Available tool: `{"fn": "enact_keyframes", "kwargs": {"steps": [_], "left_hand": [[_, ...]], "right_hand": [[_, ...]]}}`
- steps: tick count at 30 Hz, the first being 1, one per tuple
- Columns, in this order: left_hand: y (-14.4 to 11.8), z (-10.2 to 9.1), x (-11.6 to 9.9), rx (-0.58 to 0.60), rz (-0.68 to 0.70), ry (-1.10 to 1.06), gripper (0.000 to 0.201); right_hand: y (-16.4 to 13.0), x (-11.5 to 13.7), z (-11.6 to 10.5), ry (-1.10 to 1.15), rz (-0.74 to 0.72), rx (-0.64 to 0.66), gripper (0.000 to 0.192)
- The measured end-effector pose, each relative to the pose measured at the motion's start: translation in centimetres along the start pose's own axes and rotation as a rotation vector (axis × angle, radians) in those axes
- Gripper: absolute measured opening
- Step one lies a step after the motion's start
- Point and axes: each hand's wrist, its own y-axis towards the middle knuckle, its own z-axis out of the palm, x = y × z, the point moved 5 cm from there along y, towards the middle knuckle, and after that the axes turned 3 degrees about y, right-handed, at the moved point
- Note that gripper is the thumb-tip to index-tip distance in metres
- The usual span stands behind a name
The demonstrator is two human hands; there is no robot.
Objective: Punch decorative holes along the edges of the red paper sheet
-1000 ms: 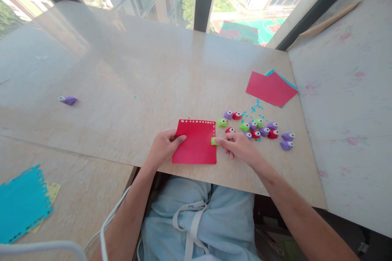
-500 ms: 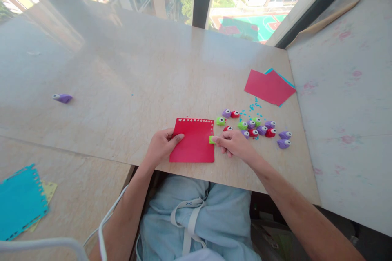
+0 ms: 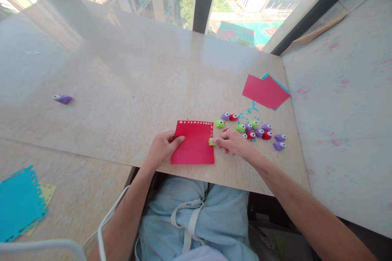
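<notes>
A red paper sheet (image 3: 194, 144) lies near the front edge of the marble table (image 3: 137, 69); small shapes are punched along its far edge and upper right edge. My left hand (image 3: 162, 147) pinches the sheet's left edge, thumb on top. My right hand (image 3: 234, 143) presses a small green punch (image 3: 211, 141) clamped on the sheet's right edge. Just right of that hand sits a cluster of several small punches (image 3: 255, 129) in purple, red and green.
A red sheet over a blue one (image 3: 265, 91) lies at the back right, with blue confetti (image 3: 252, 109) in front. A lone purple punch (image 3: 63, 98) sits far left. A punched blue sheet (image 3: 18, 204) rests on the lower left table. Windows line the far edge.
The view has shifted slightly. Both hands hold their places on the red sheet, and the green punch stays at the same spot on the right edge.
</notes>
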Motion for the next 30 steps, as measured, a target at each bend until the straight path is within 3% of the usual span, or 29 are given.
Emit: {"fn": "enact_keyframes", "kwargs": {"steps": [10,15,18,21,24,27,30], "left_hand": [[-0.1,0.0,-0.2,-0.018,0.036,0.025,0.043],[0.1,0.1,0.4,-0.028,0.066,0.019,0.043],[0.2,0.1,0.6,-0.032,0.075,0.010,0.041],[0.2,0.2,0.7,-0.032,0.083,0.010,0.039],[0.2,0.1,0.7,-0.039,0.098,0.016,0.037],[0.0,-0.1,0.6,-0.054,0.104,0.048,0.035],[0.0,-0.1,0.5,-0.053,0.102,0.067,0.035]], "right_hand": [[-0.3,-0.1,0.0,0.042,0.027,-0.031,0.041],[-0.5,-0.7,0.1,0.178,0.042,-0.018,0.041],[-0.9,-0.5,-0.3,0.226,-0.028,-0.114,0.043],[-1.6,0.4,-0.8,0.075,-0.220,-0.262,0.039],[-2.1,1.1,-0.2,-0.177,-0.383,-0.257,0.040],[-2.4,0.4,0.3,-0.324,-0.410,-0.251,0.028],[-2.9,-0.9,-0.1,-0.330,-0.404,-0.314,0.027]]}}
